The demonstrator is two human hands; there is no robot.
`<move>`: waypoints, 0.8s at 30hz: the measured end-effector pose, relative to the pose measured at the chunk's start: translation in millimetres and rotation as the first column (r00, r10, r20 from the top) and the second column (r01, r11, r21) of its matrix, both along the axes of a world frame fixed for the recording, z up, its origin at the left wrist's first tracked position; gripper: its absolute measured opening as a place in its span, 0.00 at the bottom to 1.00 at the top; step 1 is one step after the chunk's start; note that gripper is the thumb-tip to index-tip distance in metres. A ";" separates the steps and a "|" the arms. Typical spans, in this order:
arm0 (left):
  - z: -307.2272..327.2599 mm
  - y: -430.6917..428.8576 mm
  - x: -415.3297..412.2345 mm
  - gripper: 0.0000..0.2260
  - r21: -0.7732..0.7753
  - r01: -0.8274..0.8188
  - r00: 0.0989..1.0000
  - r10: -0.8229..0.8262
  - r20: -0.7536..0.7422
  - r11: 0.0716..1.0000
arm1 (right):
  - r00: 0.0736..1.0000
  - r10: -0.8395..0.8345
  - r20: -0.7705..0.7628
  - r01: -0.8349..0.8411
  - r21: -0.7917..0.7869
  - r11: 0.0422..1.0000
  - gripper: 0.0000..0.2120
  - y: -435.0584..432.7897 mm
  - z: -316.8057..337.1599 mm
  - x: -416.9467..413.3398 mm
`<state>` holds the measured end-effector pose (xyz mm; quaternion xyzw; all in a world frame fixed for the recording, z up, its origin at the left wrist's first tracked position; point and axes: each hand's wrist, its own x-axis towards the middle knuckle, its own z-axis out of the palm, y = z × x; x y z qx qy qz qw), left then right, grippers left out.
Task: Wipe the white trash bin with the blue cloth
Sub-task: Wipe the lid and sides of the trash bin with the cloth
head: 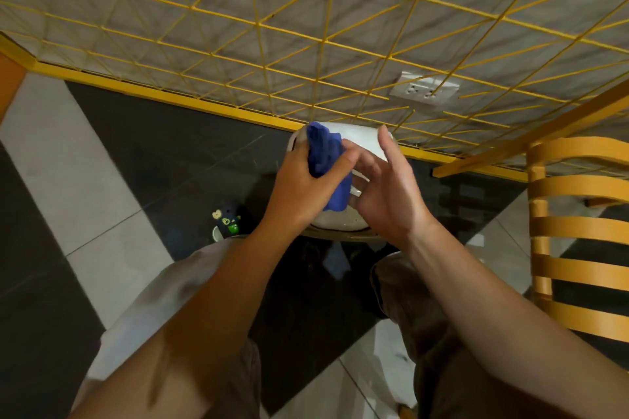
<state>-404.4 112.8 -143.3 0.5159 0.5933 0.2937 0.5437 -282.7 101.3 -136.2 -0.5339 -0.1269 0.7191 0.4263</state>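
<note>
A: Item one, blue cloth (326, 160)?
B: Bunched and gripped by the left hand (299, 187), pressed on the white trash bin (360, 137) top, 10 o'clock side. Likely mid-wipe.
A: Item two, right hand (384, 194)?
B: Fingers spread, holding nothing, against the bin's 3 o'clock flank, seemingly steadying it. The bin stands on the floor below the yellow wire grid (306, 27) at 12.

Centre of frame: white trash bin (360, 141), seen from above, standing on black-and-white floor tiles (112, 241).
Blue cloth (326, 160): bunched, lying on the bin's top, gripped by the left hand (303, 187).
Right hand (388, 194): fingers spread and relaxed over the bin, just beside the cloth.
Upper frame: yellow wire grid (333, 37) before a grey wall; wall socket (423, 88) behind it.
Right edge: slatted wooden chair (578, 214).
Lower left of the bin: small dark object (229, 219), kind unclear.
</note>
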 end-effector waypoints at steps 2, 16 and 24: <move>-2.5 -0.6 -3.6 0.19 0.032 -0.016 0.999 0.018 -0.044 0.999 | 0.997 0.021 -0.077 -0.022 -0.012 1.000 0.31 -0.1 4.1 -1.7; -53.3 18.5 -37.8 0.14 -0.086 -0.465 0.877 0.445 -0.180 0.881 | -0.187 0.255 0.949 -0.757 -0.305 0.578 0.29 25.5 -26.7 6.0; -56.4 13.6 -26.6 0.14 0.100 -0.266 0.935 0.282 -0.214 0.959 | -0.344 0.258 0.903 -0.722 -0.430 0.542 0.32 29.3 -36.6 0.0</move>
